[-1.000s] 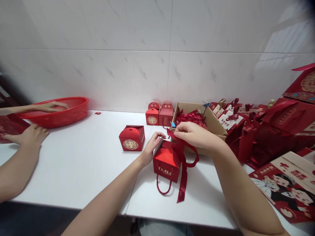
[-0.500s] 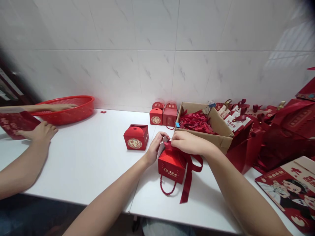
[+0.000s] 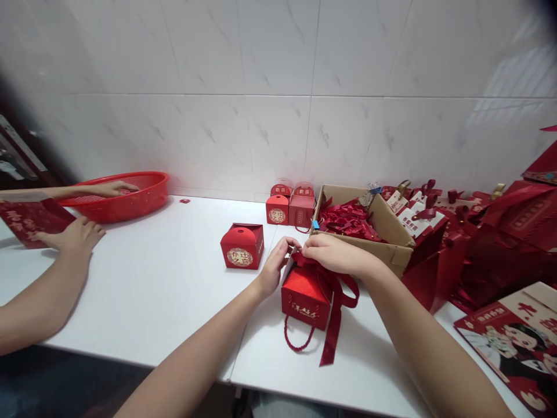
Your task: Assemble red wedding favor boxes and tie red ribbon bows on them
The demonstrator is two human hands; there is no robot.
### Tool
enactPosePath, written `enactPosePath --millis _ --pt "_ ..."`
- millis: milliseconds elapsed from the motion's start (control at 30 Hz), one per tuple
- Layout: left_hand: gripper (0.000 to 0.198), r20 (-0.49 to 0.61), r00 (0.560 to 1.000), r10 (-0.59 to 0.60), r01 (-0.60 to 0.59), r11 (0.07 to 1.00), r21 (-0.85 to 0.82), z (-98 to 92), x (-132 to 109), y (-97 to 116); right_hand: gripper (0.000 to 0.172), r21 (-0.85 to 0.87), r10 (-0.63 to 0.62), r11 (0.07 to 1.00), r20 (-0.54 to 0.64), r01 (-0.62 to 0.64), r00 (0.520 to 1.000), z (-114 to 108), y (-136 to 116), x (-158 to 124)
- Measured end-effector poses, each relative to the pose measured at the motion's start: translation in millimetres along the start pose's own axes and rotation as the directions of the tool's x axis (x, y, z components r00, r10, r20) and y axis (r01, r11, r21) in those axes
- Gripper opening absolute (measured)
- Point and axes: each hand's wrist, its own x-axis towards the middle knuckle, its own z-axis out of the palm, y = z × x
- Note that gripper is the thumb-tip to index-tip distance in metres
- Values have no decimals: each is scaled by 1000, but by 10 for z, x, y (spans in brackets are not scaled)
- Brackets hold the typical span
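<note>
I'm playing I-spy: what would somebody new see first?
Probably the bright red box near the middle, with the left hand and right hand at its top and red ribbon trailing beside it. Then perhaps the big red basket at the left, near the wall.

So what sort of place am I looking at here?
Probably a packing workspace, though whether home or workshop I can't tell. What suggests it: small red gift boxes on a white table, a cardboard box holding red ribbons, and red bags crowded on the right.
</note>
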Motion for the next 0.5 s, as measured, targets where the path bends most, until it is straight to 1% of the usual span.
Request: enactPosePath --millis 133,300,500 --pt "34 9 1000 -2 2 1000 -22 -6 -3 -5 14 20 1 1000 -1 -1 1000 -12 11 -6" --pt "31 1 1000 17 -17 1000 11 3 -5 18 14 26 -9 1000 46 7 999 20 1 16" --pt "24 8 1000 11 -10 996 -89 -8 13 -38 17 20 -14 1000 68 13 998 27 -26 20"
